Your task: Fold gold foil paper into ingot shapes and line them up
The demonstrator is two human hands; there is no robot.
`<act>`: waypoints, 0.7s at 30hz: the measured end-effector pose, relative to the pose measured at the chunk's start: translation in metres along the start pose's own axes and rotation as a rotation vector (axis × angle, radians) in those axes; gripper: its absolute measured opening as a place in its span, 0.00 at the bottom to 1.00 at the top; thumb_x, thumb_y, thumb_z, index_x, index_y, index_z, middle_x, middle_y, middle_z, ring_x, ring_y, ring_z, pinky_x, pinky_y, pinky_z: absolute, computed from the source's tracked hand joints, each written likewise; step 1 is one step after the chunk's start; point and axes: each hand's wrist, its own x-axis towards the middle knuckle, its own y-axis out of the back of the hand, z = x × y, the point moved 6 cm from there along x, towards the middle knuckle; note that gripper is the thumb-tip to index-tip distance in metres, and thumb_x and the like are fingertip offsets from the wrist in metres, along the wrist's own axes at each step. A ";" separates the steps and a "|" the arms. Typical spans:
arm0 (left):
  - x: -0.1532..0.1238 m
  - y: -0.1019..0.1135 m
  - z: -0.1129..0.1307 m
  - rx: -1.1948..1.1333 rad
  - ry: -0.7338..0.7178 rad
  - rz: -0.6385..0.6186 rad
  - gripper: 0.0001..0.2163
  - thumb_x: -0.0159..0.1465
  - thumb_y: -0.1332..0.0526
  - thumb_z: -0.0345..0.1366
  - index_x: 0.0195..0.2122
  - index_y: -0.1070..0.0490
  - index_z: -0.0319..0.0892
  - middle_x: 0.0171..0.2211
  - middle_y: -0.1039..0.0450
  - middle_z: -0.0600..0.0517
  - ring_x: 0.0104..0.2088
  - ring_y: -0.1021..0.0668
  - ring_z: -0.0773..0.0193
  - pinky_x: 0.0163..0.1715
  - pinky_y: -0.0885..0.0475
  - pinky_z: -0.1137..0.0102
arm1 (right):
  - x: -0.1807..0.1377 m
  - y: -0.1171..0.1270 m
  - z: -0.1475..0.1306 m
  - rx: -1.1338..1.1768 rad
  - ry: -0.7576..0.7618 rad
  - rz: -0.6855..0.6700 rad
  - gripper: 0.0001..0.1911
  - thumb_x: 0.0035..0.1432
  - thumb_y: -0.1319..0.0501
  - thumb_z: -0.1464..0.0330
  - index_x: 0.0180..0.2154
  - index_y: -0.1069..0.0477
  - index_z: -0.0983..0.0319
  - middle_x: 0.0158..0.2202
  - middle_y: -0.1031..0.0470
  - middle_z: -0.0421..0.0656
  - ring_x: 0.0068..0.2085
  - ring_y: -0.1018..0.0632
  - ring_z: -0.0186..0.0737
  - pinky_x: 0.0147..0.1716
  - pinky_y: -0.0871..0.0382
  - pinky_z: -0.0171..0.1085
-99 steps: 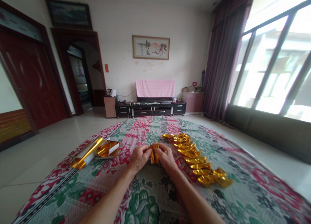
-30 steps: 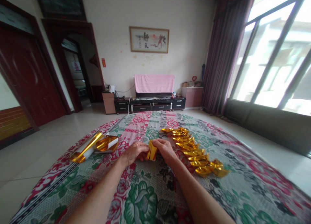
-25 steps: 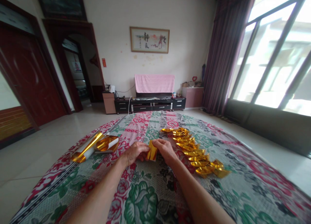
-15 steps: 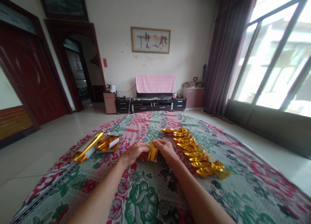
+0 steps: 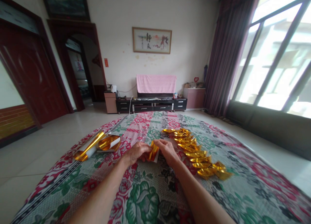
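Note:
Between my two hands is a small folded piece of gold foil paper, its white backing showing at the lower right edge. My left hand pinches its left side, fingers closed on it. The fingers of my right hand grip its upper right corner. To the right lies a row of folded gold paper ingots, overlapping one another. Off to the left are curled sheets of gold foil paper, gold on one face and white on the other.
A patterned cloth with red and green flowers covers the round surface under my hands. Beyond it stand a low black TV cabinet and a screen draped with a pink towel. A window is at the right.
The folded paper's front has opened out wider, and more of its white backing shows at the lower right. Both hands keep their hold. The whole view has shifted slightly.

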 end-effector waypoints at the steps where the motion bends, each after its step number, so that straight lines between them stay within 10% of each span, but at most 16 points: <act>1: 0.000 0.000 0.000 0.004 -0.002 0.003 0.09 0.49 0.42 0.38 0.25 0.29 0.36 0.18 0.29 0.52 0.17 0.29 0.69 0.16 0.42 0.77 | 0.000 0.001 -0.001 -0.013 0.004 0.009 0.19 0.44 0.40 0.53 0.25 0.30 0.65 0.16 0.35 0.36 0.19 0.37 0.29 0.20 0.45 0.30; 21: -0.005 -0.003 0.006 0.034 -0.010 -0.023 0.08 0.49 0.44 0.35 0.23 0.30 0.36 0.17 0.31 0.54 0.17 0.30 0.70 0.16 0.41 0.77 | 0.005 0.000 0.007 -0.006 0.015 0.032 0.18 0.41 0.39 0.55 0.22 0.32 0.65 0.16 0.35 0.37 0.20 0.37 0.29 0.19 0.45 0.29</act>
